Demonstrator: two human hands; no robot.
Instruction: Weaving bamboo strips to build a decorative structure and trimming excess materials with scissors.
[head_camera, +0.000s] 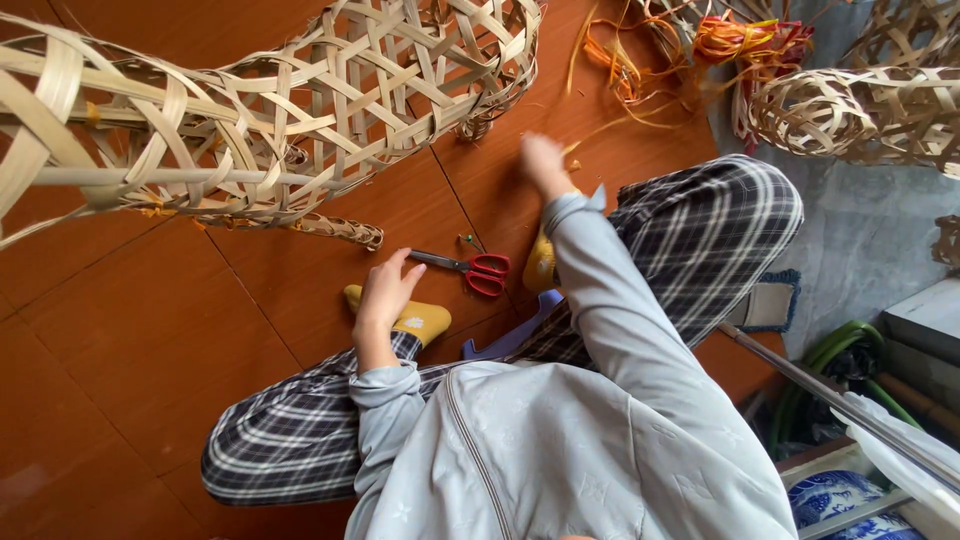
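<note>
Left hand: the left hand (385, 290) sits at centre-left of the frame, fingers spread and loose, holding nothing, fingertips just short of the scissors.
Scissors: red-handled scissors (468, 268) lie flat on the brown floor (130, 340) at centre, blades pointing toward the left hand.
Right hand: the right hand (543, 160) is blurred at upper centre; whether its fingers pinch the thin strip (590, 135) beside it cannot be told.
Woven frame: a large open-weave bamboo basket form (250, 120) fills the upper left, tilted on its side, hollow, nothing inside.
Second woven piece: another bamboo weave (860, 110) at upper right, likewise hollow.
Loose strips: orange and red strips (720, 45) heaped along the top edge.
Lower right: a blue-and-white patterned bowl (835, 495) in a pale tray; contents unclear.
Feet: yellow socks (420, 318) near the scissors.
</note>
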